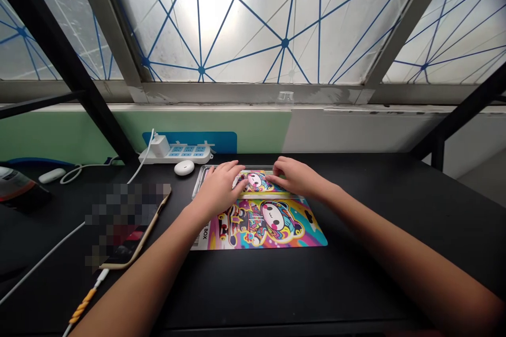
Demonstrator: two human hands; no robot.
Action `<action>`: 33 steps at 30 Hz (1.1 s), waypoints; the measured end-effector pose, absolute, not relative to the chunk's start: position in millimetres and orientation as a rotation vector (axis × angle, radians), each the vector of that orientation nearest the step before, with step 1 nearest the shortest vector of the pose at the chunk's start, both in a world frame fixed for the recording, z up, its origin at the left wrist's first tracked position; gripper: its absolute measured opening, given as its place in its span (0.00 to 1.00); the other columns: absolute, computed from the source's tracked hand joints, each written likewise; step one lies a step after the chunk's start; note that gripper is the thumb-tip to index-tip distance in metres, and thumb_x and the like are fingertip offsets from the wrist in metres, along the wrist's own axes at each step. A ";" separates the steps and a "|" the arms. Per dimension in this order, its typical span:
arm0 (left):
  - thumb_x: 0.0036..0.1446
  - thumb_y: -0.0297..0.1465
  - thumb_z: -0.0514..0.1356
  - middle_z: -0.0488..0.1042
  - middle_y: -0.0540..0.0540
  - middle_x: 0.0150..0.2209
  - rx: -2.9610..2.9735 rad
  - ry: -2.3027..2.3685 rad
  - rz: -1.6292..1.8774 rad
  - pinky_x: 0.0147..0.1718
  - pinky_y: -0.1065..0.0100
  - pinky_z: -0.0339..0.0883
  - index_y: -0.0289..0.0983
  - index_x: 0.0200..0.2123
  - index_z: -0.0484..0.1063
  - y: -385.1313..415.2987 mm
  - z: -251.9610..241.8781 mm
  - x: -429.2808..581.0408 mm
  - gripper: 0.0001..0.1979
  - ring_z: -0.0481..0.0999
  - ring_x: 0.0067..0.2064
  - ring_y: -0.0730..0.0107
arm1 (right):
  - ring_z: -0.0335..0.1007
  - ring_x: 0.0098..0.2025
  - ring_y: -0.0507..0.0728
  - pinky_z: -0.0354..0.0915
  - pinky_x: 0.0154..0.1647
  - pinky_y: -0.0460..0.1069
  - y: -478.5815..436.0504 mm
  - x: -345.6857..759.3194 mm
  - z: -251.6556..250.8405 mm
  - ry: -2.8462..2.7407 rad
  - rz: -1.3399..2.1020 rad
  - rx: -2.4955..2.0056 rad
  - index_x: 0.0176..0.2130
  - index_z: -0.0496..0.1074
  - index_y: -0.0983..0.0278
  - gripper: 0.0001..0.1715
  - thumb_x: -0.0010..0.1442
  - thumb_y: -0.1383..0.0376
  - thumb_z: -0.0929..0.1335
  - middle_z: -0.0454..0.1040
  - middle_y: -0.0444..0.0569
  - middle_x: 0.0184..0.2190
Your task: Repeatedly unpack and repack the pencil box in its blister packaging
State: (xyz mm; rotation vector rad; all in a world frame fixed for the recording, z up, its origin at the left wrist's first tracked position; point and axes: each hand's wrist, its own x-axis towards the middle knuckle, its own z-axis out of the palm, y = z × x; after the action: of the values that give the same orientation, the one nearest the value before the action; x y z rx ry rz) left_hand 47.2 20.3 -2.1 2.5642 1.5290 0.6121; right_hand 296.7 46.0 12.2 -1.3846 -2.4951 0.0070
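Two bare hands (225, 184) appear, with one power strip (190, 155), one white adapter (160, 146), two rounded white objects (184, 168), one tablet (132, 245), one cartoon-printed card (272, 226) and, partly hidden, apparently one clear tray (196, 184).

To the right of my right hand (296, 176), the desk (395, 210) lay open as far as the slanting black bar (454, 122) at its far right. Between the colourful sheet (272, 224) and the near edge, another bare strip gave room to pass. My left side was tighter: the tablet (132, 246) lay just beside my forearm, its cable (103, 276) trailing nearer me, while the round white case (184, 168) and power strip (185, 154) blocked the way beyond.
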 end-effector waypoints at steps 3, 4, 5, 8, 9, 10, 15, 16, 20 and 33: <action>0.67 0.48 0.50 0.63 0.36 0.66 2.628 1.610 0.434 0.62 0.47 0.55 0.39 0.60 0.68 20.2 -2.6 46.2 0.26 0.60 0.67 0.49 | 0.70 0.35 0.58 0.63 0.35 0.51 54.1 307.8 11.3 -2.486 0.165 -1.466 0.34 0.70 0.61 0.20 0.62 0.47 0.68 0.72 0.51 0.38; 0.68 0.49 0.49 0.62 0.36 0.66 2.637 1.625 0.400 0.62 0.47 0.56 0.39 0.59 0.68 20.3 -3.1 46.1 0.27 0.59 0.68 0.48 | 0.70 0.37 0.59 0.64 0.37 0.51 54.6 308.6 10.6 -2.491 0.178 -1.457 0.37 0.70 0.61 0.21 0.61 0.46 0.67 0.72 0.52 0.39; 0.68 0.49 0.48 0.62 0.36 0.67 2.644 1.637 0.384 0.62 0.47 0.55 0.39 0.60 0.68 20.2 -3.6 46.3 0.27 0.59 0.68 0.48 | 0.70 0.38 0.60 0.64 0.38 0.52 54.6 308.8 10.0 -2.495 0.188 -1.448 0.39 0.70 0.61 0.23 0.61 0.45 0.67 0.72 0.52 0.40; 0.68 0.49 0.47 0.61 0.36 0.67 2.666 1.659 0.376 0.62 0.47 0.55 0.38 0.60 0.67 19.3 -4.8 47.6 0.27 0.58 0.68 0.48 | 0.70 0.39 0.60 0.65 0.40 0.53 54.6 308.7 8.8 -2.502 0.236 -1.443 0.43 0.69 0.61 0.25 0.62 0.43 0.65 0.71 0.53 0.43; 0.68 0.49 0.47 0.61 0.36 0.67 2.669 1.661 0.378 0.62 0.48 0.55 0.37 0.60 0.67 18.9 -5.0 48.0 0.28 0.58 0.68 0.48 | 0.70 0.40 0.60 0.65 0.41 0.54 54.9 309.1 8.6 -2.507 0.244 -1.444 0.44 0.70 0.61 0.26 0.62 0.43 0.65 0.71 0.53 0.44; 0.69 0.49 0.47 0.61 0.35 0.67 2.672 1.662 0.380 0.62 0.48 0.55 0.37 0.60 0.67 18.5 -5.3 48.5 0.28 0.58 0.68 0.48 | 0.71 0.40 0.60 0.65 0.42 0.54 55.4 309.6 8.4 -2.516 0.244 -1.445 0.45 0.70 0.61 0.26 0.62 0.43 0.65 0.71 0.53 0.45; 0.67 0.54 0.45 0.60 0.35 0.67 2.666 1.697 0.391 0.62 0.36 0.47 0.38 0.61 0.66 17.4 -7.5 49.9 0.32 0.56 0.68 0.44 | 0.69 0.48 0.66 0.62 0.49 0.60 56.6 312.5 7.3 -2.608 0.172 -1.445 0.51 0.71 0.61 0.30 0.63 0.42 0.64 0.70 0.56 0.48; 0.67 0.55 0.44 0.60 0.34 0.67 2.671 1.705 0.395 0.62 0.34 0.46 0.39 0.61 0.66 17.3 -8.1 50.0 0.33 0.56 0.68 0.43 | 0.69 0.48 0.66 0.62 0.50 0.61 56.6 312.4 6.8 -2.617 0.159 -1.451 0.53 0.71 0.60 0.30 0.63 0.43 0.64 0.69 0.57 0.48; 0.66 0.56 0.44 0.61 0.33 0.67 2.679 1.742 0.419 0.61 0.29 0.43 0.39 0.60 0.66 17.2 -8.4 49.4 0.34 0.56 0.68 0.42 | 0.69 0.48 0.66 0.61 0.51 0.62 57.0 309.9 4.7 -2.557 0.135 -1.503 0.50 0.73 0.60 0.29 0.61 0.43 0.66 0.69 0.57 0.47; 0.65 0.53 0.51 0.71 0.39 0.61 2.660 1.705 0.581 0.62 0.30 0.40 0.42 0.57 0.69 26.1 5.8 15.6 0.27 0.62 0.65 0.45 | 0.66 0.50 0.67 0.60 0.51 0.62 34.2 297.8 17.1 -2.457 -0.234 -1.428 0.42 0.69 0.61 0.23 0.56 0.47 0.72 0.69 0.56 0.48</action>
State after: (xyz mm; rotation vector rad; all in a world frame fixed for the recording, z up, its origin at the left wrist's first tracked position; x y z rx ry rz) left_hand 15.6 26.1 5.8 2.6596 1.7053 0.5806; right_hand 297.8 34.2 17.1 -1.4283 -2.4573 -0.2344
